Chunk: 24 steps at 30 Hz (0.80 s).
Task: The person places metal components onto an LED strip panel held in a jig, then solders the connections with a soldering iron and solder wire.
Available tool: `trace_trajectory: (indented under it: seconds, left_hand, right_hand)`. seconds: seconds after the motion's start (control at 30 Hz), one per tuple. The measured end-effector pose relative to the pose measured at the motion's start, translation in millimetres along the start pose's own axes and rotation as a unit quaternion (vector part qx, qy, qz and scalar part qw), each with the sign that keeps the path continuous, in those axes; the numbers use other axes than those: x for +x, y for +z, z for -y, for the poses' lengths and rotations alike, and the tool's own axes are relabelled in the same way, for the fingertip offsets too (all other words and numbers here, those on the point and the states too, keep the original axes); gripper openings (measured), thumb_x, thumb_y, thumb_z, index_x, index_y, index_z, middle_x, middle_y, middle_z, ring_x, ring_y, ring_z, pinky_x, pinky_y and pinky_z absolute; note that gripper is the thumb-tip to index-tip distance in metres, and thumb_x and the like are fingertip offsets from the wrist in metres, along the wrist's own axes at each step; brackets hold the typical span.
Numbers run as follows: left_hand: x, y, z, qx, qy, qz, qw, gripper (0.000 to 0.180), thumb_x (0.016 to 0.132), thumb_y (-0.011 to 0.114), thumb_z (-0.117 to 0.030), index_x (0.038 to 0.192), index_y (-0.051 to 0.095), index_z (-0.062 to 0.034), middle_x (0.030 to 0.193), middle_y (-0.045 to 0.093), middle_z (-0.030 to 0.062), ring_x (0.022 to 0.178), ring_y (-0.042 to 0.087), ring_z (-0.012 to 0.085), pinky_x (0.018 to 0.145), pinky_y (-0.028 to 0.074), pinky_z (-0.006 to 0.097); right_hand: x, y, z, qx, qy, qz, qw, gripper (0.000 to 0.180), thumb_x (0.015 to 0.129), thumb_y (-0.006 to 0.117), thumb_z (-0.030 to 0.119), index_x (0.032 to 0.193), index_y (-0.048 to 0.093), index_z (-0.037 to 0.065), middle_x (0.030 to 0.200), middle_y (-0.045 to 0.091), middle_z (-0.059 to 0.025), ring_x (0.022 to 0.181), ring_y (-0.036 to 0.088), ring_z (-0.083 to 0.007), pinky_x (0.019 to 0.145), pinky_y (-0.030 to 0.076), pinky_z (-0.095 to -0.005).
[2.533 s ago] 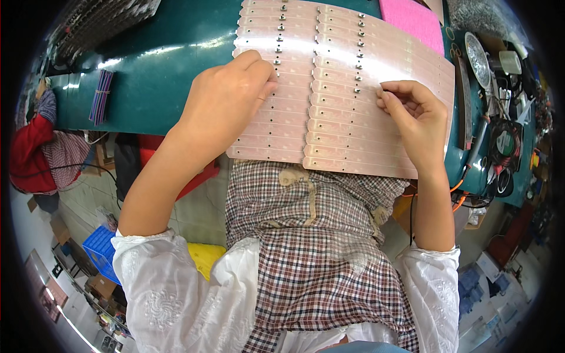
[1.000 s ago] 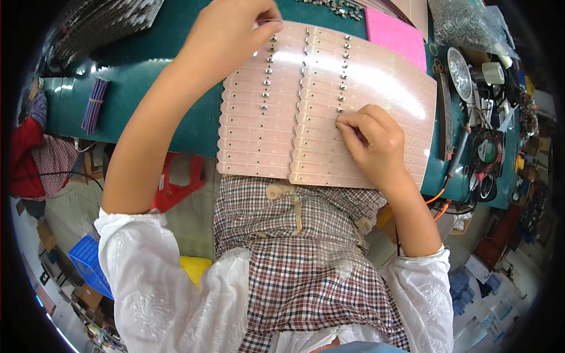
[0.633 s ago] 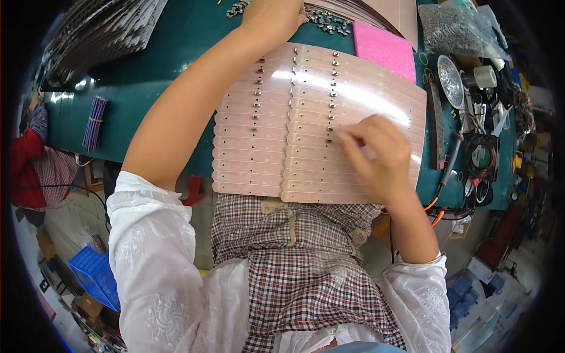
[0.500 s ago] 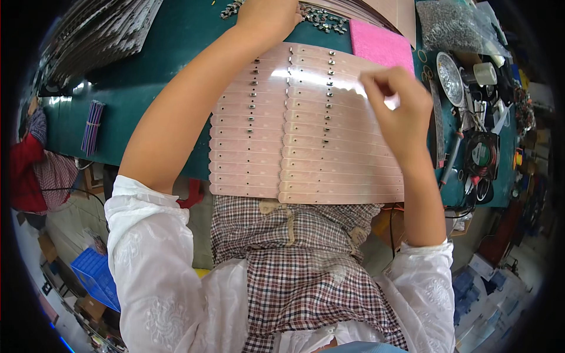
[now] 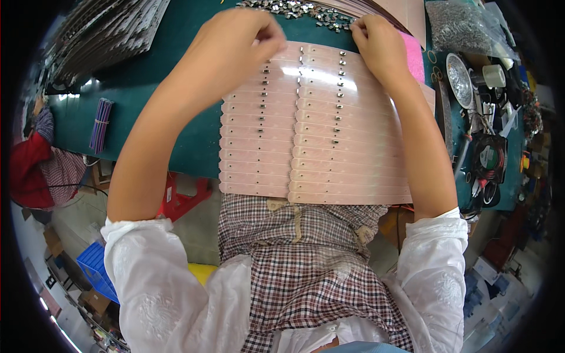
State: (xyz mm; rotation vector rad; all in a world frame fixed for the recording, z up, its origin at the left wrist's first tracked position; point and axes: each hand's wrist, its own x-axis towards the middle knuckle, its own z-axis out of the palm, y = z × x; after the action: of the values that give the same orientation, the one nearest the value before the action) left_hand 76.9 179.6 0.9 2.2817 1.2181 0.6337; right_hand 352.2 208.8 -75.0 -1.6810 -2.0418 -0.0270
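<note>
Light was bright and even from overhead, with white glare on the pink strips (image 5: 318, 73) and teal table (image 5: 76, 97); shadows stayed soft, focus sharp centrally, edges bent and vignetted black

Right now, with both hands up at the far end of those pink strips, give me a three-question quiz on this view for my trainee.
1. True or false: the left hand rests on the far end of the pink strips.
2. What lies just beyond the right hand on the green table? A) a pile of small metal parts B) a blue crate C) a bundle of purple sticks
3. Fill in: the near edge of the strips hangs over the table's edge above the person's ______ apron.

Key: 1 true; 2 A, the pile of small metal parts; 3 checked.
</note>
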Motion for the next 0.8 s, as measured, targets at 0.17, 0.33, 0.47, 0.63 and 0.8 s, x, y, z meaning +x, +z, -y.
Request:
trace_trajectory:
  seconds: [0.17,0.33,0.47,0.63,0.8]
  left_hand:
    - [-78,-7,-18,-0.027,-0.041,0.09,0.995,0.013,0.088,0.068,-0.01,0.092,0.065,0.0022,0.085,0.065,0.0108,0.076,0.061,0.0227,0.069,0.048,0.034]
    - [-110,13,-14,-0.027,-0.086,0.094,0.991,0.013,0.089,0.068,-0.011,0.093,0.063,0.0004,0.09,0.064,0.0126,0.08,0.063,0.0299,0.072,0.05,0.037]
    - [-111,20,-12,-0.022,-0.075,0.082,0.994,0.013,0.089,0.067,-0.012,0.093,0.063,-0.0001,0.09,0.064,0.0127,0.08,0.063,0.0306,0.073,0.05,0.038]
    - [-109,20,-9,0.023,-0.054,0.092,0.994,0.014,0.09,0.066,-0.013,0.093,0.061,-0.0009,0.091,0.063,0.0131,0.081,0.063,0.033,0.072,0.05,0.04]
    - [-108,22,-11,0.032,-0.04,0.086,0.995,0.013,0.09,0.066,-0.013,0.093,0.061,-0.0015,0.091,0.063,0.0126,0.08,0.063,0.0329,0.071,0.05,0.04]
  right_hand:
    - [-1,-19,3,0.156,0.097,-0.014,0.983,0.019,0.088,0.064,0.02,0.089,0.069,0.001,0.087,0.072,-0.0138,0.077,0.07,-0.0264,0.072,0.055,-0.0372]
    - [-24,-51,36,0.329,0.16,-0.028,0.93,0.021,0.091,0.066,0.014,0.101,0.071,-0.004,0.08,0.072,-0.009,0.075,0.072,-0.0154,0.067,0.055,-0.0254]
    - [-50,-72,45,0.353,0.157,-0.023,0.922,0.023,0.093,0.064,0.013,0.106,0.071,-0.005,0.085,0.072,-0.0091,0.076,0.071,-0.0148,0.07,0.055,-0.0253]
    - [-81,-87,52,0.385,0.171,-0.004,0.907,0.022,0.098,0.061,0.012,0.107,0.07,-0.005,0.088,0.069,-0.0065,0.076,0.066,-0.0106,0.072,0.053,-0.0238]
    - [-104,-98,58,0.411,0.167,0.036,0.895,0.02,0.099,0.061,0.01,0.109,0.069,-0.006,0.086,0.068,-0.0062,0.073,0.064,-0.0102,0.069,0.052,-0.023]
